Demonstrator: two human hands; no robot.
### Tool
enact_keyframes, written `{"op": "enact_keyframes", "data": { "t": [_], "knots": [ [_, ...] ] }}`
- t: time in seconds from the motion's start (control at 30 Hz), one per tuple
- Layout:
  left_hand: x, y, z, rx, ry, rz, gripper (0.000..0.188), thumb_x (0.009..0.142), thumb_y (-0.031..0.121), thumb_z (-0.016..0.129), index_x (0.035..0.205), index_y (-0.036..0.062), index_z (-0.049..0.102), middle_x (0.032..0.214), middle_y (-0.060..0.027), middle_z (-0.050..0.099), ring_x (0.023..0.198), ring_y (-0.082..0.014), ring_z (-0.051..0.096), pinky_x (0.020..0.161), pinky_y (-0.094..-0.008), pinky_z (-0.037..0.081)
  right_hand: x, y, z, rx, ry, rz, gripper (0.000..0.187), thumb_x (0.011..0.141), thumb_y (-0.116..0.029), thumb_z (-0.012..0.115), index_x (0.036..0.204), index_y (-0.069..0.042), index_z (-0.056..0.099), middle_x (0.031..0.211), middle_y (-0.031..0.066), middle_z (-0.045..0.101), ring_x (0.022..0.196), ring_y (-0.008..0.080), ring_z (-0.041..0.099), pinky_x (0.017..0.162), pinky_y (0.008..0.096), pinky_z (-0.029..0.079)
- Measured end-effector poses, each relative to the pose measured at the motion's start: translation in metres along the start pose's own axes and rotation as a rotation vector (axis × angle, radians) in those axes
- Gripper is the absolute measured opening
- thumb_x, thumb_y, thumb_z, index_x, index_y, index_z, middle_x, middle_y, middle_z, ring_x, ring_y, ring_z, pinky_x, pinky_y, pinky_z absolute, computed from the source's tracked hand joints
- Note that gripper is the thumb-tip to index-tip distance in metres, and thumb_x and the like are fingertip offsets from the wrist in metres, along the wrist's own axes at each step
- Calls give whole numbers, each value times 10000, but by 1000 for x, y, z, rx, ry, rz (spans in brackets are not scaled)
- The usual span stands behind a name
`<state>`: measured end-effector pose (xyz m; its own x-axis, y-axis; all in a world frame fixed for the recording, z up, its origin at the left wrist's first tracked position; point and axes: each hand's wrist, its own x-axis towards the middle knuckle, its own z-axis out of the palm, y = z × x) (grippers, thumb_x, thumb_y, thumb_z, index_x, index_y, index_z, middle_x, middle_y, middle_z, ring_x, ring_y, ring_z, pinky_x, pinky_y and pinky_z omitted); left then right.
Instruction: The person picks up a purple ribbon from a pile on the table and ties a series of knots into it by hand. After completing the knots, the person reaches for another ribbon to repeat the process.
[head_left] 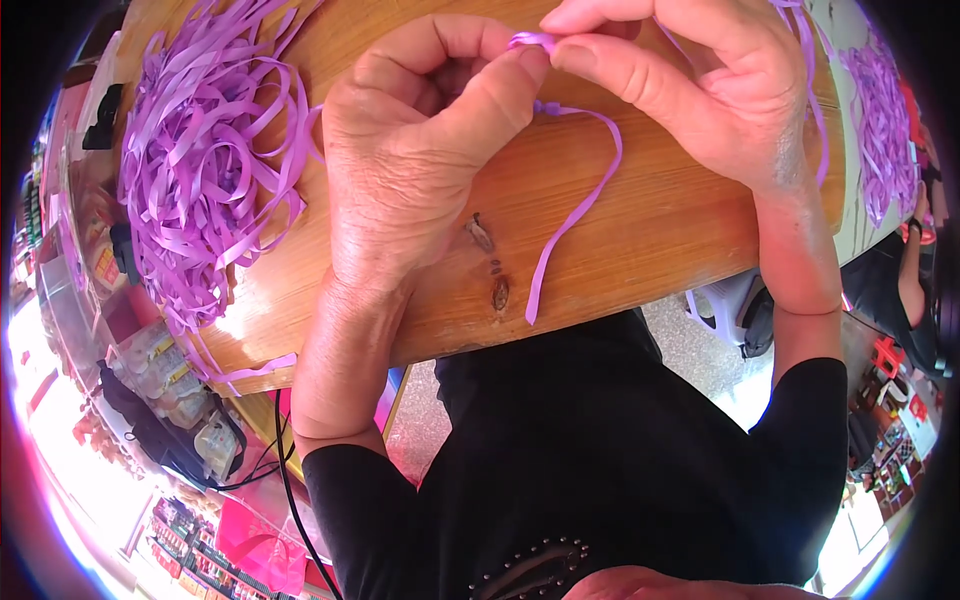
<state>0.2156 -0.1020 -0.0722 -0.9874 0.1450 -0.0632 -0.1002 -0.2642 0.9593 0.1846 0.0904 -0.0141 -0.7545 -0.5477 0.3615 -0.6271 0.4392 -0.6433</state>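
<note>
Both my hands meet over the far part of the wooden table, pinching a purple ribbon (590,200) between thumbs and fingers. My left hand (425,120) is closed, with a small fold or loop of the ribbon at its thumb tip. Close against it, my right hand (690,85) grips the same spot with thumb and forefinger. Below the fingers a small gathered part of the ribbon shows, and its loose tail curves down toward the near table edge. Whether the fold is a knot I cannot tell. To the left lies a big tangled heap of purple ribbons (205,150).
The wooden table (660,240) has its curved near edge just in front of my body. Another purple ribbon pile (880,130) lies on a pale surface at the far right, beside a person's arm (912,265). A black cable (290,500) hangs down at the left.
</note>
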Motion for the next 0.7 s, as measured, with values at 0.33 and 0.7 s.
{"op": "enact_keyframes", "data": {
  "t": [0.33, 0.7],
  "knots": [
    [-1, -6, 7, -82, -4, 141, 147, 839, 22, 640, 977, -22, 616, 818, -16, 602, 649, -68, 452, 606, -206, 367, -2, 5, 7, 716, -99, 583, 42, 829, -47, 622, 857, -15, 626, 768, -7, 603, 682, 51, 535, 591, 194, 408],
    [-2, 1, 15, -273, -14, 44, 120, 892, 79, 576, 990, 29, 622, 663, 61, 445, 574, -53, 334, 556, -220, 293, -1, 13, 9, 742, -190, 617, 87, 851, -63, 627, 900, 8, 620, 792, 20, 617, 742, 59, 558, 637, 189, 427]
  ]
}}
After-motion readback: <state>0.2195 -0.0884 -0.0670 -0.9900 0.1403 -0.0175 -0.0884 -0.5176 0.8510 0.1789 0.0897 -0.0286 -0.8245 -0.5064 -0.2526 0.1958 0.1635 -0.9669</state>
